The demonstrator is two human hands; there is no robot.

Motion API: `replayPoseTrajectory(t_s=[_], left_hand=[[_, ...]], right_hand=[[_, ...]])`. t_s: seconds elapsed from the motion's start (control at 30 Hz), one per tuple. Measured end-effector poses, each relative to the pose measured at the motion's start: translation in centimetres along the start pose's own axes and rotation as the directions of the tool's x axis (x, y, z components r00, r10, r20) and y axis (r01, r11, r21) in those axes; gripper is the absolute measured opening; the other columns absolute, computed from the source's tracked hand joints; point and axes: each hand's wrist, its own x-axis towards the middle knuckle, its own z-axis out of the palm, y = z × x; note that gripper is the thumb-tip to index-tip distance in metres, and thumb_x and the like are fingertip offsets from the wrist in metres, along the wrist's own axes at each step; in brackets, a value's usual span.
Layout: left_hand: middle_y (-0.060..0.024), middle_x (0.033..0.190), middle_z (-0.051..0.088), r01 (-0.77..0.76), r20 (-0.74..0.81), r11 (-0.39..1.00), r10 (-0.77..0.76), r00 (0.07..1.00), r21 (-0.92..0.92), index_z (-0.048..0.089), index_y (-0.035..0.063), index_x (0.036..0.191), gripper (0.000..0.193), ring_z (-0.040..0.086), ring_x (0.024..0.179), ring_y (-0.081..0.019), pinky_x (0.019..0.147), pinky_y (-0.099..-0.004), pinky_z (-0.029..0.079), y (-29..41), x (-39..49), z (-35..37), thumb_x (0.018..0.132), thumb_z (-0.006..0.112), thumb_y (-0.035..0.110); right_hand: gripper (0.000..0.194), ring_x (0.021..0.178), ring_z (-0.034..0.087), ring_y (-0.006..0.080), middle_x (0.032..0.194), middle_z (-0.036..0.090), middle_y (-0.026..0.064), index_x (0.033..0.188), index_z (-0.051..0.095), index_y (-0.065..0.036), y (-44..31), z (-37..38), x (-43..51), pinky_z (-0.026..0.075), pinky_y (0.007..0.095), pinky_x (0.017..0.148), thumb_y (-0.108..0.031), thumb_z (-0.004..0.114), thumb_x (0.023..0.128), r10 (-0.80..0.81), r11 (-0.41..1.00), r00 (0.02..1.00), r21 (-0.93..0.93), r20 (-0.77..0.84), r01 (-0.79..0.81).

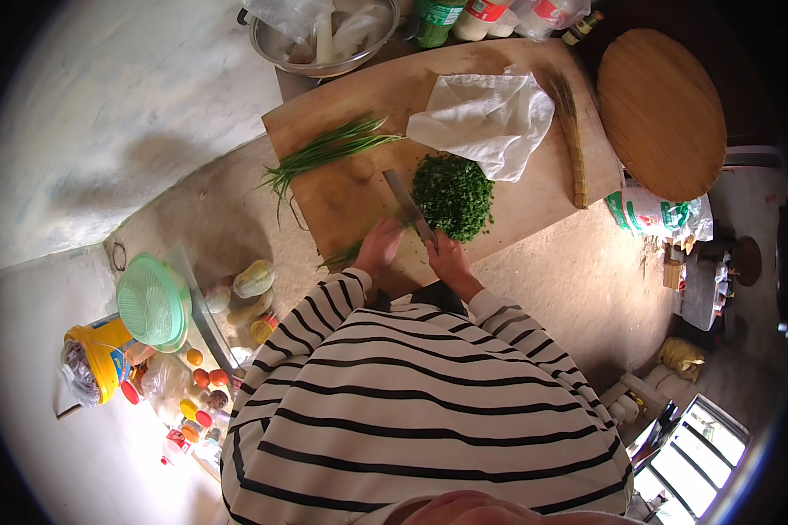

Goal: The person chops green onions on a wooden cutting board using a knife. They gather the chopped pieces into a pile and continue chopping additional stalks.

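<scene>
My right hand point(449, 254) grips the handle of a kitchen knife point(407, 202), whose broad blade points up and to the left over the wooden board point(525, 197). My left hand point(381, 244) presses down beside the blade on a bunch of green stalks point(343, 254), its fingertips partly blurred. Against the right side of the knife lies a heap of finely chopped greens point(453, 198). A loose bundle of long green stalks point(331, 149) rests at the board's upper left, its ends hanging over the edge. A white cloth point(486, 118) touches the top of the heap.
A straw whisk point(572, 144) lies on the board's right side. Beyond the board stand a metal pan with bags point(325, 65), a green bottle point(437, 23) and a round wooden lid point(660, 115). At left are a green colander point(151, 302), a yellow bucket point(108, 354), squashes point(254, 279) and tomatoes point(218, 377).
</scene>
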Motion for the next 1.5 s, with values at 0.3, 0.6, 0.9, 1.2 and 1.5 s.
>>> replayPoseTrajectory(t_s=[0.3, 0.6, 0.9, 1.2, 1.5], left_hand=[[-0.0145, 0.1, 0.062, 0.007, 0.035, 0.999, -0.008, 0.999, 0.045, 0.069, 0.0025, 0.099, 0.015, 0.059, 0.098, -0.0386, 0.085, -0.0462, 0.053, -0.2, -0.1, 0.2, 0.085, 0.066, 0.0], [-0.013, 0.1, 0.066, -0.019, 0.021, 0.999, 0.02, 1.0, -0.035, 0.072, 0.0025, 0.102, 0.013, 0.063, 0.096, -0.0379, 0.082, -0.0452, 0.055, -0.8, 0.8, 1.3, 0.09, 0.07, -0.001], [-0.0142, 0.099, 0.061, -0.006, 0.063, 0.999, 0.003, 0.998, 0.044, 0.067, 0.0028, 0.098, 0.015, 0.06, 0.098, -0.0393, 0.083, -0.0465, 0.052, -0.1, 0.9, 0.8, 0.083, 0.066, -0.001], [-0.0139, 0.1, 0.062, -0.008, 0.012, 1.0, 0.008, 1.0, -0.014, 0.069, 0.0039, 0.1, 0.019, 0.06, 0.099, -0.0385, 0.083, -0.0467, 0.054, -0.6, 0.7, 1.3, 0.082, 0.068, -0.002], [-0.0133, 0.102, 0.062, -0.031, -0.007, 1.0, 0.031, 1.0, -0.001, 0.069, 0.004, 0.1, 0.019, 0.06, 0.099, -0.0383, 0.083, -0.046, 0.053, 0.2, 1.1, 0.6, 0.082, 0.068, -0.001]], right_hand=[[0.03, 0.081, 0.069, 0.0529, 0.085, 0.071, 0.0296, 0.109, 0.064, -0.003, -1.0, 1.1, 1.9, 0.055, 0.0614, 0.076, -0.031, 0.063, 0.1, 0.055, 0.994, 0.998, -0.092, 0.044, -0.05], [0.027, 0.082, 0.068, 0.0553, 0.085, 0.07, 0.0309, 0.107, 0.063, -0.005, 0.9, -0.2, 0.9, 0.055, 0.0638, 0.075, -0.03, 0.062, 0.1, -0.005, 1.0, 1.0, 0.02, -0.022, 0.006], [0.026, 0.082, 0.068, 0.0529, 0.084, 0.07, 0.0301, 0.106, 0.063, -0.002, -1.3, 1.0, 1.1, 0.054, 0.0627, 0.076, -0.027, 0.063, 0.1, 0.109, 0.989, 0.992, -0.11, 0.056, -0.102], [0.028, 0.084, 0.069, 0.0538, 0.086, 0.071, 0.0297, 0.109, 0.065, -0.005, 0.7, -0.1, 0.7, 0.055, 0.0635, 0.076, -0.031, 0.063, 0.099, 0.009, 0.999, 1.0, 0.047, 0.027, -0.011], [0.028, 0.081, 0.069, 0.0543, 0.084, 0.071, 0.0291, 0.11, 0.064, -0.007, 0.4, 0.0, 0.5, 0.055, 0.0644, 0.075, -0.033, 0.062, 0.1, 0.014, 1.0, 0.997, -0.012, 0.077, -0.013]])
